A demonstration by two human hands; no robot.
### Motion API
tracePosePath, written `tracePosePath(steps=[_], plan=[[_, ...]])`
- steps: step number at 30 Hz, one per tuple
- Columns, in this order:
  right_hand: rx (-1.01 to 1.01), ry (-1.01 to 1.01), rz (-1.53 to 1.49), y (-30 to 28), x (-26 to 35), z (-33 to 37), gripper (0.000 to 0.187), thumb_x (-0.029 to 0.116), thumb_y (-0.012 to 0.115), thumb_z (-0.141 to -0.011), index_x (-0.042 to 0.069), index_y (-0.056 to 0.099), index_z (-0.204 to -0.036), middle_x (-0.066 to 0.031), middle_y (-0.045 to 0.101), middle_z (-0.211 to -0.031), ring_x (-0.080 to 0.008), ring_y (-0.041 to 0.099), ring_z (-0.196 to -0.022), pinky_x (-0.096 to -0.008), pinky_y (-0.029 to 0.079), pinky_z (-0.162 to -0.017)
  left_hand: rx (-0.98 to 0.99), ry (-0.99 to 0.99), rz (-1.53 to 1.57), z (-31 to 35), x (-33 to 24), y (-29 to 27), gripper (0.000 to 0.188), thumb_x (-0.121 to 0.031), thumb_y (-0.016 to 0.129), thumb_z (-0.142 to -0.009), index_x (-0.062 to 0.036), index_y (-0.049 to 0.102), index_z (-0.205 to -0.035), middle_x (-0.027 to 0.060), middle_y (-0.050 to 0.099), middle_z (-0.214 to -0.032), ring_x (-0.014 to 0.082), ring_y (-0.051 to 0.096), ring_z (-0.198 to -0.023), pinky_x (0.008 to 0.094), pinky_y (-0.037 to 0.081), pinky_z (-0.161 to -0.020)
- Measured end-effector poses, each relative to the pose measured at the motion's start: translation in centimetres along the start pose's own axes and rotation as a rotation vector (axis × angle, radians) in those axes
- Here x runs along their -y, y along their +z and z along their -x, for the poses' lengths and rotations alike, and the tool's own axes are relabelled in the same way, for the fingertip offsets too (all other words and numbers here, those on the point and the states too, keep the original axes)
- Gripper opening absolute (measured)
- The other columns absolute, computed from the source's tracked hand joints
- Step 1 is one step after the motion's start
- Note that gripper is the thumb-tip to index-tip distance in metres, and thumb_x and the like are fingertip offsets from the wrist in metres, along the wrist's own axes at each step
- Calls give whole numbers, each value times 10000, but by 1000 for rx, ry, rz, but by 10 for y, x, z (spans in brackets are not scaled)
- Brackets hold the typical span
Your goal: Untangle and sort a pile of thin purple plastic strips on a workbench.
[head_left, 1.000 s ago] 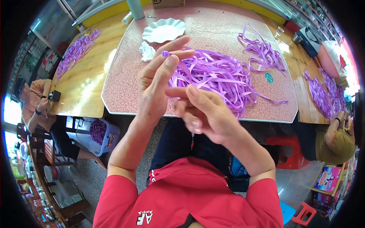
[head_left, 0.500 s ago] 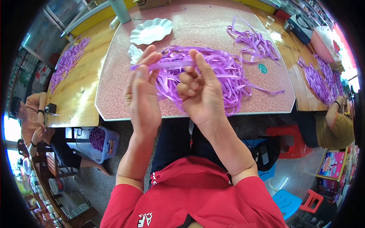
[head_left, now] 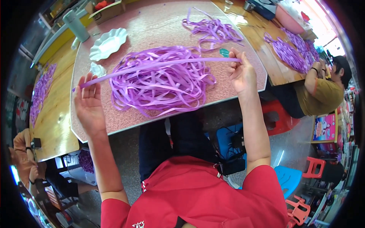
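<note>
Red tee (head_left: 190, 197), short sleeves (head_left: 266, 182)
Dark trousers (head_left: 152, 152) are worn below, white lettering (head_left: 138, 224) can be spotted up front.

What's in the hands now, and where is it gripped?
A purple ribbon, spanning both hands: left hand near one end, right hand near the other.

White lettering (head_left: 139, 224) stood on the red short-sleeved cloth shirt (head_left: 197, 201), below the grip of the left hand (head_left: 91, 112). Dark print marked the open brown cardboard box (head_left: 107, 14) beyond that grip. A small green oval sticker (head_left: 224, 52), its marks too small to read, showed just beside the right hand (head_left: 244, 76); farther right, a purple-and-pink flat panel (head_left: 325, 128) bore pale print.
</note>
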State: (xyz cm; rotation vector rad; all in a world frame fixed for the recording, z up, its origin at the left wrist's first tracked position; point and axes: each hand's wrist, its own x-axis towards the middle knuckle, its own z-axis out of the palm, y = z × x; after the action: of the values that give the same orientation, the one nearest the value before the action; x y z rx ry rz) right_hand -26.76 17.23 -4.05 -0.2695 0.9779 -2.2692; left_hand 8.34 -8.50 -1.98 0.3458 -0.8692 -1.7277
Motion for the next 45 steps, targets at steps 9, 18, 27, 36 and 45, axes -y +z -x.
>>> tracePosePath(steps=[9, 18, 27, 36, 45], plan=[[-359, -110, -56, -68, 42, -32, 368, 255, 416, -1037, -57, 592, -1121, -140, 643, -989, -196, 591, -761, -350, 527, -707, -183, -31, -21, -14, 2, 0, 473, -231, 392, -1017, 84, 425, -1368, 273, 435, -1426, 363, 462, -1310, 448, 367, -1139], [-227, -205, -97, -49, 44, -30, 386, 265, 407, -1050, -76, 573, -1122, -125, 625, -927, -159, 572, -729, -353, 540, -745, 15, -17, -61, -18, 9, -17, 387, -217, 411, -1026, 60, 528, -1269, 236, 565, -1302, 324, 537, -1241, 415, 417, -1090], [432, -578, 1275, 96, 3, 47, 330, 273, 518, -1017, 5, 668, -1138, -68, 648, -830, -190, 593, -679, -317, 470, -630, 606, 61, -473, 44, 17, 106, 293, -158, 468, -1014, 50, 674, -1023, 159, 650, -1133, 214, 620, -1041, 331, 461, -942], [630, -930, 1963, 129, -18, 67, 275, 47, 618, -804, 38, 631, -1078, -139, 582, -811, -329, 639, -717, -431, 497, -619, 833, 330, -835, 55, 39, 128, 133, -42, 640, -872, -2, 685, -991, 155, 601, -1114, 281, 604, -1033, 365, 504, -857], [744, -865, 1972, 128, -23, 65, 285, 24, 634, -778, 32, 642, -1063, -124, 606, -820, -327, 649, -725, -435, 505, -626, 880, 410, -957, 54, 42, 116, 156, -10, 673, -815, 26, 667, -967, 159, 620, -1038, 304, 622, -949, 363, 520, -779]])
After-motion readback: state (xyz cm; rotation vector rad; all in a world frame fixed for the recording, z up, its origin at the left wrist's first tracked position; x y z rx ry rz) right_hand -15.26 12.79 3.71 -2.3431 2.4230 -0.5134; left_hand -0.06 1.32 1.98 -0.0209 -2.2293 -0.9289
